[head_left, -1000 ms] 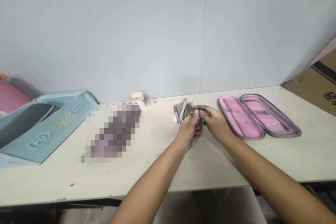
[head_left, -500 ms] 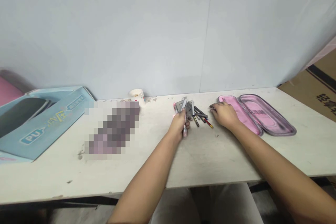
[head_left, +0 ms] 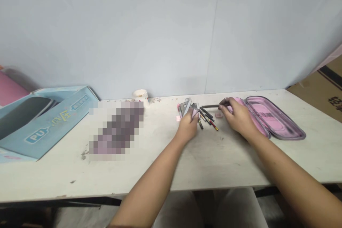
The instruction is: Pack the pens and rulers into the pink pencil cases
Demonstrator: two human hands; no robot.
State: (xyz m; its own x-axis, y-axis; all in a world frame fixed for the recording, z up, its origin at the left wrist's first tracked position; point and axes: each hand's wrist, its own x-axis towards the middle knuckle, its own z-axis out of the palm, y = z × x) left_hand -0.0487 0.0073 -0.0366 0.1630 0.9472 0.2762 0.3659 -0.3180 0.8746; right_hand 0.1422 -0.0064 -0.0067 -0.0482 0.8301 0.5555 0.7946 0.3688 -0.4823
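The right hand (head_left: 237,117) pinches a dark pen (head_left: 210,106) near one end, its fingers (head_left: 223,102) closed on it and holding it level, just above a pile of pens and flat grey pieces (head_left: 188,107) on the table (head_left: 213,160). The left hand (head_left: 187,129) lies against that pile, apparently to steady it, though blur hides whether its fingers grip anything. An open pink-lined pencil case (head_left: 275,117) lies just beside the right hand.
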